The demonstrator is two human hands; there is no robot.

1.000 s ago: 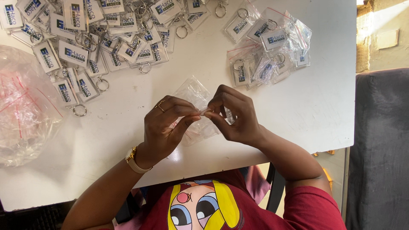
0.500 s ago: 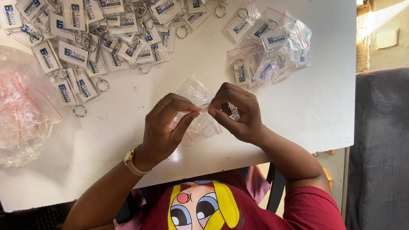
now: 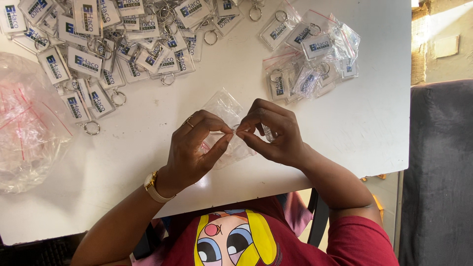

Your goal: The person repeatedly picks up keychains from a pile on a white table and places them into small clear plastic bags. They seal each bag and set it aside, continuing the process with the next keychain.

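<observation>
far left: we see a crumpled clear plastic bag with red strips (image 3: 24, 128)
far: a heap of clear rectangular keyrings (image 3: 103, 44)
left hand (image 3: 194, 148): pinching a small clear plastic pouch (image 3: 224, 111)
right hand (image 3: 276, 133): pinching the pouch too
far right: bagged keyrings (image 3: 310, 54)

Small packing/assembly workstation, prob. a workshop or home setup. White table (image 3: 148, 167) w/ a heap of loose clear keychains (image 3: 93, 44), a pile already bagged (image 3: 310, 54), and a sack of empty zip bags (image 3: 27, 128). Bare wall (image 3: 443, 44) behind.
</observation>
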